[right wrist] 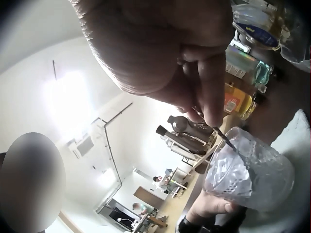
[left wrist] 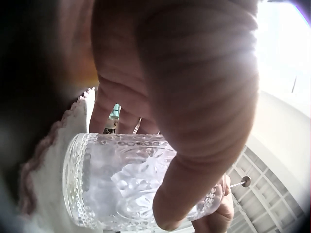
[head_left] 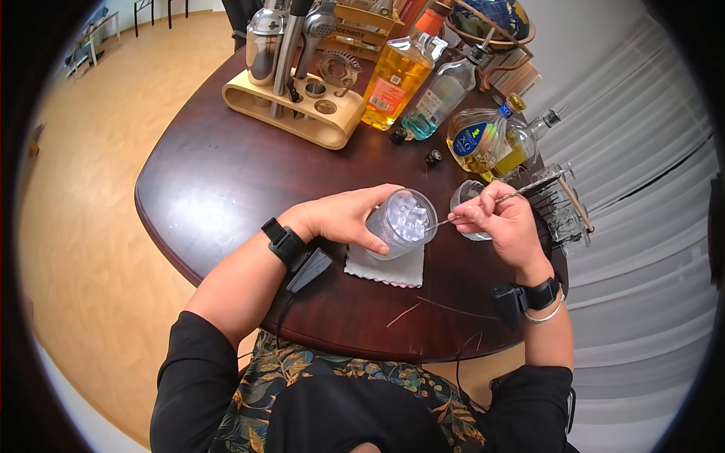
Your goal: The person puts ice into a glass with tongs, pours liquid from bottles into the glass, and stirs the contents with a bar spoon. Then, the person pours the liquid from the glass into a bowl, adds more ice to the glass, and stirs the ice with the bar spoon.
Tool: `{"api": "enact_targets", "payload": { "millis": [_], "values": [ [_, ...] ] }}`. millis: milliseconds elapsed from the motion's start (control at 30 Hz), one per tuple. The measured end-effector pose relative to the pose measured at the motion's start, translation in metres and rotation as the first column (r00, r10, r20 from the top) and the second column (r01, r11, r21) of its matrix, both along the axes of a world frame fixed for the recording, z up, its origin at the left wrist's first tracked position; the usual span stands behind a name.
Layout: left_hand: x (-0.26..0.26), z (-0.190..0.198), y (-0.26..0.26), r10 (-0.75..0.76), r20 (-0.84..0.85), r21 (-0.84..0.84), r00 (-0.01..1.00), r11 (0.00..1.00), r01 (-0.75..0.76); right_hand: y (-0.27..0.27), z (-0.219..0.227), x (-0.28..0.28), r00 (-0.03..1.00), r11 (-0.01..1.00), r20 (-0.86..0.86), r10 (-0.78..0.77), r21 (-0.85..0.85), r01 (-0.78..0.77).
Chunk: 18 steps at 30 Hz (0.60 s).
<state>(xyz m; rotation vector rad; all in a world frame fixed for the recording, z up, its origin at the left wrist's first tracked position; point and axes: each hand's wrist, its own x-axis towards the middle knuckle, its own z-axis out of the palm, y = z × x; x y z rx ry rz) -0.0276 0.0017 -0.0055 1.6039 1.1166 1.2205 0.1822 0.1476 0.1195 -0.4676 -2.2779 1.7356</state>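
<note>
A patterned glass (head_left: 400, 226) full of ice stands over a white cloth (head_left: 385, 270), tilted a little in the head view. The left hand (head_left: 343, 219) grips its side, thumb in front and fingers behind. In the left wrist view the thumb lies across the embossed glass (left wrist: 121, 179). Between thumb and fingers the right hand (head_left: 502, 223) pinches a thin twisted metal spoon (head_left: 521, 190); its lower end goes into the ice. The right wrist view shows the spoon shaft (right wrist: 226, 138) entering the glass (right wrist: 252, 170) at the rim.
A second glass (head_left: 462, 198) stands behind the right hand. Farther back are an amber bottle (head_left: 393, 83), a clear bottle (head_left: 442, 98), a round XO bottle (head_left: 476, 140) and a wooden bar-tool stand (head_left: 340, 130). Two small caps lie near the bottles; a rack (head_left: 563, 211) is at the right.
</note>
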Motion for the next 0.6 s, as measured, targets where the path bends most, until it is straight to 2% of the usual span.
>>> {"api": "enact_targets", "payload": {
  "millis": [67,167,267,367,400,433,500,533,567,600],
  "values": [
    [0.0,-0.003,0.001,0.014,-0.008,0.006,1.0,1.0,-0.014,-0.003,0.008,0.005,1.0,0.999,-0.027,-0.007,-0.041,0.006],
    [0.003,0.002,-0.004,0.046,-0.01,0.0,0.999,0.999,-0.046,-0.013,0.017,0.008,0.999,0.999,-0.048,-0.005,0.032,0.007],
    [0.006,0.006,-0.007,0.109,-0.143,0.038,0.984,0.994,-0.105,-0.023,0.033,0.012,0.995,0.994,-0.097,0.006,0.113,0.005],
    [0.006,0.0,-0.005,0.217,-0.206,0.124,0.954,0.973,-0.194,-0.026,0.037,0.016,0.977,0.941,-0.192,0.092,0.337,-0.022],
    [0.006,0.0,-0.005,0.21,-0.2,0.116,0.957,0.975,-0.189,-0.022,0.037,0.017,0.972,0.873,-0.171,0.161,0.483,-0.06],
    [0.006,0.0,-0.004,0.202,-0.194,0.109,0.96,0.977,-0.184,-0.021,0.038,0.015,0.956,0.764,-0.133,0.261,0.634,-0.12],
    [0.006,0.001,-0.004,0.188,-0.189,0.089,0.964,0.981,-0.174,-0.022,0.04,0.01,0.904,0.462,-0.007,0.428,0.861,-0.212],
    [0.005,0.003,-0.005,0.181,-0.189,0.076,0.965,0.983,-0.17,-0.024,0.037,0.008,0.892,0.411,0.061,0.447,0.872,-0.265],
    [0.005,0.004,-0.005,0.174,-0.189,0.063,0.966,0.984,-0.165,-0.029,0.033,0.006,0.882,0.316,0.122,0.456,0.904,-0.288],
    [0.005,0.006,-0.006,0.173,-0.184,0.068,0.968,0.984,-0.163,-0.033,0.029,0.003,0.868,0.273,0.174,0.465,0.904,-0.328]
  ]
}}
